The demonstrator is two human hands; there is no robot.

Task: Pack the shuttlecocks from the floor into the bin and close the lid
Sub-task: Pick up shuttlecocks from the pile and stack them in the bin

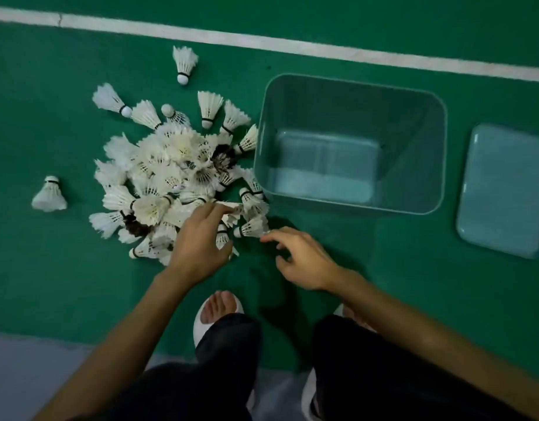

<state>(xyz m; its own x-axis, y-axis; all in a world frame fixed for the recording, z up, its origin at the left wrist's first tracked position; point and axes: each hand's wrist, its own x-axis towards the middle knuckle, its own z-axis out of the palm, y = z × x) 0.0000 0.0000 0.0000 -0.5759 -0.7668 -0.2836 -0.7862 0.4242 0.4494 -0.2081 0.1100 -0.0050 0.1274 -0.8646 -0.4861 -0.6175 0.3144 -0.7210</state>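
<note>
A heap of several white feather shuttlecocks point(168, 174) lies on the green floor left of an open, empty pale blue bin point(414, 189). The bin's lid point(505, 189) rests flat on the floor to its right. My left hand point(201, 244) is over the near edge of the heap, fingers curled around shuttlecock feathers point(231, 206). My right hand point(301, 259) is beside it, its fingertips touching the feathers of one shuttlecock point(251, 227) at the heap's near right corner; whether it grips is unclear.
Stray shuttlecocks lie apart from the heap: one at far left point(49, 196), one toward the white court line point(184, 63). My feet in white slippers point(221, 314) stand just behind the hands. A grey strip point(34, 366) borders the green floor at lower left.
</note>
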